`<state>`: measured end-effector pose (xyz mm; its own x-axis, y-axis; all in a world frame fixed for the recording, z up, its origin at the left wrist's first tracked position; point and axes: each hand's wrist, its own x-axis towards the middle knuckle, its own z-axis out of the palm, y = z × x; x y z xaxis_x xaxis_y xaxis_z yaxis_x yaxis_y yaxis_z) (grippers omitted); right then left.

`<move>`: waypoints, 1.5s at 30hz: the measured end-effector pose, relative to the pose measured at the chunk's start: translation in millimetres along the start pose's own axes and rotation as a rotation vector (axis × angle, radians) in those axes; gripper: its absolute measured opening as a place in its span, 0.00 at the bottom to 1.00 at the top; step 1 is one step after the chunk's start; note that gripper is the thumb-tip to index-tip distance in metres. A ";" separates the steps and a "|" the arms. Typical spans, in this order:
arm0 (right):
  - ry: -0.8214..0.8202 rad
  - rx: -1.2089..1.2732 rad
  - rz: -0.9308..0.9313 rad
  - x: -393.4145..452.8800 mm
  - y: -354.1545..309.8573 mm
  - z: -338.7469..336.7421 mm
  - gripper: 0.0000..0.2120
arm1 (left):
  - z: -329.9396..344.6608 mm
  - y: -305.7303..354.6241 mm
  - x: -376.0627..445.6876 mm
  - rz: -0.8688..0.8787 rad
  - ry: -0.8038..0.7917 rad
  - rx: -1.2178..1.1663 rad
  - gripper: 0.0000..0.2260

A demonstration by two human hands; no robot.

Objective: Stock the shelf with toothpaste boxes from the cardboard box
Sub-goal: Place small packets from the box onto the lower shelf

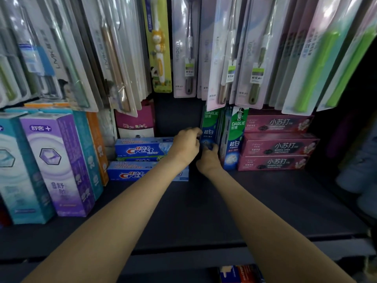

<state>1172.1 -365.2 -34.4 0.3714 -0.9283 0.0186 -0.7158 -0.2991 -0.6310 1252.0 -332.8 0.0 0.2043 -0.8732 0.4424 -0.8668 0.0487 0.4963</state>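
Together, left hand (186,145) and right hand (208,159) grip one of two upright Darlie boxes (210,127).

Light is dim and flat, falling from above the shelf (204,211), whose dark board swallows detail. Soft glare streaks the hanging toothbrush packs (255,58) above it. Wide-angle bending splays the packs outward toward the corners. The right of the shelf sinks into blurred blackness; print looks soft throughout.

three pink toothpaste boxes (279,144) stacked flat, three blue Crest boxes (142,149) stacked flat, two upright green Darlie boxes (234,137), two hands (186,147)
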 end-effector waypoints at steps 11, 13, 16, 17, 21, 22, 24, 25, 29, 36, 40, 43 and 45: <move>0.051 0.047 -0.071 -24.4 -14.6 -1.7 0.26 | -15.1 0.1 -31.5 0.046 -0.003 -0.028 0.14; 0.071 0.064 -0.095 -36.8 -15.3 -5.6 0.24 | -17.3 2.6 -42.2 0.048 0.033 -0.069 0.14; 0.218 0.101 -0.225 -72.8 -11.0 -17.4 0.19 | -21.6 9.7 -79.6 0.099 0.138 -0.154 0.13; 0.267 0.119 -0.289 -90.8 -6.9 -21.7 0.18 | -22.2 13.8 -98.3 0.144 0.160 -0.183 0.13; 0.276 0.145 -0.452 -179.0 22.9 -20.3 0.15 | -10.9 25.5 -193.3 0.298 0.124 -0.332 0.12; 0.238 0.120 -0.451 -200.6 36.6 -11.8 0.15 | -1.3 24.7 -219.3 0.285 0.078 -0.366 0.12; 0.155 0.072 -0.412 -239.4 75.3 16.9 0.15 | 27.8 15.5 -275.4 0.217 -0.085 -0.410 0.12; 0.098 0.069 -0.359 -257.2 98.9 35.8 0.15 | 44.1 7.6 -303.9 0.169 -0.195 -0.411 0.12; -0.357 -0.208 -0.038 -312.5 207.8 136.4 0.11 | 109.4 -42.8 -409.7 -0.072 -0.703 -0.247 0.15; -0.858 -0.759 -0.101 -359.9 333.3 285.2 0.19 | 207.1 -125.4 -515.0 -0.405 -1.072 -0.072 0.15; -0.941 -1.015 -0.196 -342.8 368.7 334.6 0.20 | 251.9 -144.1 -531.2 -0.451 -1.096 -0.057 0.15; -1.019 -1.179 -0.237 -332.0 398.4 362.2 0.21 | 276.2 -157.2 -538.9 -0.412 -1.104 -0.020 0.15; -1.029 -1.162 -0.239 -328.0 413.4 372.4 0.20 | 288.1 -165.6 -544.4 -0.409 -1.090 -0.021 0.15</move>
<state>974.5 -102.0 -590.2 0.4198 -0.4382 -0.7948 -0.4496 -0.8611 0.2373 1153.3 -5.2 -538.3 -0.0409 -0.7793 -0.6254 -0.8168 -0.3344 0.4701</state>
